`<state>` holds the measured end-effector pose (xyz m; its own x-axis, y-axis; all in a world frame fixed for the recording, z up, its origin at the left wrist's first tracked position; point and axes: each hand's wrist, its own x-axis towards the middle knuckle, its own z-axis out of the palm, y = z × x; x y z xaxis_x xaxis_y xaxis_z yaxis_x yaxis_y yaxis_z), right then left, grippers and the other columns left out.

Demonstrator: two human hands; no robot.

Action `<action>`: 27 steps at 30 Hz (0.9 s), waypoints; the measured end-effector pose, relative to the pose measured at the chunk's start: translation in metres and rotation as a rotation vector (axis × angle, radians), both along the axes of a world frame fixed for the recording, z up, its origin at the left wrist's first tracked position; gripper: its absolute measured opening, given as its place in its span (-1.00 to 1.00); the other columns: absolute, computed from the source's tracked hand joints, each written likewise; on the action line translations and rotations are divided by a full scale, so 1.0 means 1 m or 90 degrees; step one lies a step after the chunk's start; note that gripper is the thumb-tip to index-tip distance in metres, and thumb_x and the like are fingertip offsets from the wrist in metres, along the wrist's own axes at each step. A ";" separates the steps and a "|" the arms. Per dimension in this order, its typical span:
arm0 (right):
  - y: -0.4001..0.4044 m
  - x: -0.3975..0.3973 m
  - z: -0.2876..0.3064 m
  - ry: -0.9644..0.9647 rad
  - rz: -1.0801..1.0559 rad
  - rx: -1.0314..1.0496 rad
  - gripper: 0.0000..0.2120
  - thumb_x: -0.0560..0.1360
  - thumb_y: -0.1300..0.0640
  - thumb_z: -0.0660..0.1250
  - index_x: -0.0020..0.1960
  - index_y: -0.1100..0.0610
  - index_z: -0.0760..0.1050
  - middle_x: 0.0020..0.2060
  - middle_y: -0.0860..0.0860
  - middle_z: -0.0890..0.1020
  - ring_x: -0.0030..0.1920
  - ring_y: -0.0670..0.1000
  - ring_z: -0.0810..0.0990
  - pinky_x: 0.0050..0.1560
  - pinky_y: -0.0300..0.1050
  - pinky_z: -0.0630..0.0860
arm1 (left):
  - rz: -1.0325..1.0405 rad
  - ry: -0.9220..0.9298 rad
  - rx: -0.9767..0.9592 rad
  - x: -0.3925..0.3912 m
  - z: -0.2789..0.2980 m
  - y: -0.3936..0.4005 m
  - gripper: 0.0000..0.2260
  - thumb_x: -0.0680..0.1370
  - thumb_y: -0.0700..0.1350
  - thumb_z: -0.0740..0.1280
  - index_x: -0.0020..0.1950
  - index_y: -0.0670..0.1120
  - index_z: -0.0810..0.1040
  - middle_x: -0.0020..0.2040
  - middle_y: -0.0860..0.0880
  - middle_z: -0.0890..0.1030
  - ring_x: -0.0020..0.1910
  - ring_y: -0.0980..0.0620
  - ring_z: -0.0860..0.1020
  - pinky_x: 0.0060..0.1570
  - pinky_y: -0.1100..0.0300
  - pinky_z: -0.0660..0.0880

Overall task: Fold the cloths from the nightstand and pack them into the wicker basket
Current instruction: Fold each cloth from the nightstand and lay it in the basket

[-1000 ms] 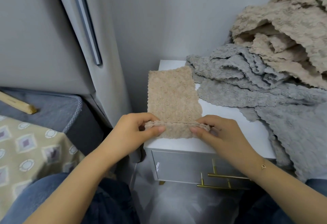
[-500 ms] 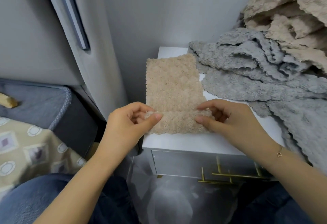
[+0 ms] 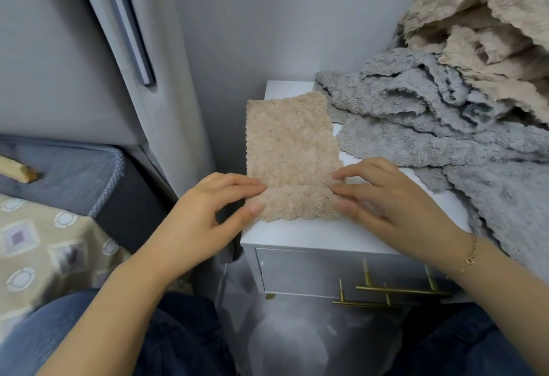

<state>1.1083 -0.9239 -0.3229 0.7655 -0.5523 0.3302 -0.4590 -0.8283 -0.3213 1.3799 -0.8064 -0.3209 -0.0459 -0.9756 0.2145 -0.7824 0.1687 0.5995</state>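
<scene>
A narrow beige fleece cloth (image 3: 289,143) lies lengthwise on the white nightstand (image 3: 300,234), its near end turned over into a short fold. My left hand (image 3: 205,218) pinches the left end of that fold between thumb and fingers. My right hand (image 3: 383,197) pinches the right end of it. A heap of grey cloths (image 3: 430,126) covers the right side of the nightstand, with crumpled beige cloths (image 3: 481,27) piled on top. No wicker basket is in view.
A grey wall and a tall panel with a bar handle (image 3: 127,24) stand behind and to the left. A bed with a patterned cover (image 3: 44,242) is at the left, a wooden stick (image 3: 16,167) on it. Gold drawer handles (image 3: 401,289) sit below the nightstand top.
The folded near end of the beige cloth has been carried a little further up over the strip, and both hands have shifted forward with it.
</scene>
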 end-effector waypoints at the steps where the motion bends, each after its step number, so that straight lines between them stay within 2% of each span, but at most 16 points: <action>1: 0.002 -0.001 0.001 0.013 -0.004 0.007 -0.54 0.55 -0.23 0.19 0.19 0.06 0.62 0.14 -0.11 0.57 0.18 -0.03 0.45 0.19 -0.09 0.45 | -0.003 0.003 0.016 0.000 0.000 0.001 -0.55 0.52 0.28 0.22 0.30 0.11 0.56 0.22 0.31 0.52 0.29 0.24 0.43 0.30 0.37 0.32; 4: 0.006 -0.004 0.002 0.040 -0.013 0.008 -0.41 0.47 -0.36 0.21 0.25 0.04 0.59 0.17 -0.12 0.55 0.23 -0.07 0.44 0.25 -0.11 0.42 | -0.015 -0.039 0.013 -0.001 -0.004 0.002 -0.42 0.42 0.38 0.26 0.35 0.11 0.51 0.25 0.32 0.44 0.31 0.27 0.37 0.31 0.39 0.24; 9: 0.014 -0.008 0.003 0.054 0.020 -0.014 -0.36 0.45 -0.39 0.23 0.25 0.09 0.57 0.13 -0.10 0.53 0.17 -0.11 0.47 0.24 -0.21 0.35 | -0.029 -0.104 -0.064 -0.012 -0.011 0.008 -0.37 0.34 0.43 0.35 0.24 0.04 0.59 0.22 0.21 0.50 0.26 0.23 0.41 0.41 0.15 0.18; 11: 0.018 -0.014 0.002 0.056 0.045 -0.039 -0.36 0.41 -0.38 0.31 0.22 0.10 0.57 0.09 -0.09 0.54 0.12 -0.10 0.49 0.21 -0.20 0.35 | -0.026 -0.126 -0.089 -0.016 -0.013 0.013 -0.44 0.36 0.38 0.37 0.19 0.03 0.60 0.19 0.18 0.53 0.22 0.21 0.43 0.45 0.09 0.14; 13: 0.021 -0.018 -0.001 0.053 0.057 -0.061 -0.42 0.40 -0.33 0.37 0.19 0.09 0.57 0.04 -0.08 0.54 0.05 -0.07 0.50 0.14 -0.16 0.39 | -0.009 -0.135 -0.128 -0.021 -0.017 0.019 -0.60 0.41 0.26 0.39 0.10 0.04 0.62 0.13 0.18 0.56 0.16 0.19 0.46 0.45 0.08 0.15; 15: 0.025 -0.020 -0.003 0.033 0.060 -0.089 -0.55 0.41 -0.21 0.42 0.14 0.09 0.58 -0.01 -0.05 0.55 0.00 -0.03 0.52 0.08 -0.12 0.41 | 0.003 -0.110 -0.169 -0.027 -0.020 0.026 -0.78 0.44 0.10 0.38 0.02 0.06 0.63 0.05 0.20 0.57 0.10 0.18 0.47 0.43 0.13 0.15; 17: 0.030 -0.021 -0.006 0.008 0.063 -0.102 -0.64 0.39 -0.09 0.44 0.08 0.11 0.60 -0.05 -0.03 0.56 -0.03 0.00 0.52 0.05 -0.12 0.41 | 0.011 -0.073 -0.188 -0.032 -0.022 0.030 -0.84 0.44 0.03 0.36 -0.03 0.06 0.64 0.01 0.22 0.58 0.07 0.19 0.47 0.39 0.18 0.16; 21: 0.029 -0.023 -0.009 -0.038 0.044 -0.014 -0.71 0.40 -0.03 0.46 0.06 0.08 0.62 -0.04 -0.08 0.55 -0.01 -0.03 0.51 0.04 -0.14 0.41 | 0.033 -0.051 -0.177 -0.032 -0.020 0.031 -0.85 0.45 0.09 0.36 -0.05 0.08 0.64 -0.02 0.26 0.58 0.03 0.17 0.47 0.25 0.17 0.25; 24: 0.027 -0.022 -0.004 -0.094 0.008 0.091 -0.78 0.42 -0.09 0.42 -0.06 0.04 0.65 -0.07 -0.15 0.53 0.03 -0.06 0.47 0.07 -0.18 0.38 | 0.060 -0.019 -0.147 -0.031 -0.019 0.029 -0.78 0.45 0.17 0.38 -0.08 0.07 0.65 -0.05 0.25 0.59 0.01 0.12 0.50 0.17 0.10 0.33; 27: 0.024 -0.017 -0.001 -0.131 -0.025 0.169 -0.71 0.40 -0.17 0.39 -0.15 0.06 0.63 -0.08 -0.17 0.55 0.06 -0.05 0.45 0.09 -0.28 0.33 | 0.087 0.030 -0.121 -0.032 -0.017 0.028 -0.72 0.46 0.25 0.35 -0.10 0.07 0.67 -0.08 0.24 0.60 0.02 0.09 0.51 0.10 0.13 0.40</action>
<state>1.0917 -0.8998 -0.3242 0.6739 -0.6678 0.3162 -0.3919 -0.6859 -0.6132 1.3474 -0.7780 -0.3383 0.0973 -0.9143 0.3931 -0.7779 0.1765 0.6030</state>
